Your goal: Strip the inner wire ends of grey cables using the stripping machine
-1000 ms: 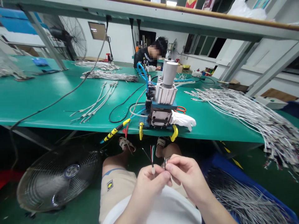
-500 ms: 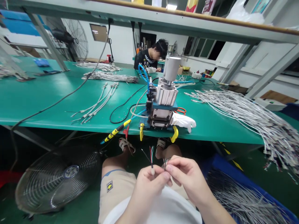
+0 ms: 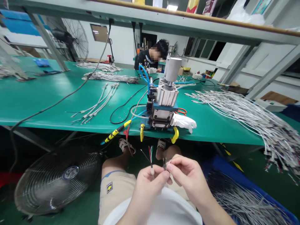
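Low in the view, at about 6 o'clock, the left hand [image 3: 150, 182] pinches a thin white cable end with loose red, green and black cores [image 3: 151, 156] between thumb and forefinger, its fingers closed narrow on the white jacket so that the cores stand up and fan out above them. Just beside it, at 3 o'clock of the left hand, the right hand [image 3: 187, 175] has its fingers closed tight on a second short cable end with small dark tips [image 3: 165, 163]; the two hands touch at the fingertips, over the person's lap.

Ahead, at 12 o'clock of the hands, a small pneumatic press with a grey metal cylinder and blue base [image 3: 162, 103] stands at the near edge of the green matted surface [image 3: 47, 100]. A white cloth glove [image 3: 185, 122] lies against the press at its 3 o'clock side. At 9 o'clock of the press a small bunch of grey cables [image 3: 96, 104] lies on the surface; at 3 o'clock a large heap of grey-white cables [image 3: 253, 115] spreads to the surface's edge. A round wire-guard floor fan [image 3: 56, 179] sits on the floor at 9 o'clock of the hands. At the far side, another person in a black shirt [image 3: 150, 57] sits at work.
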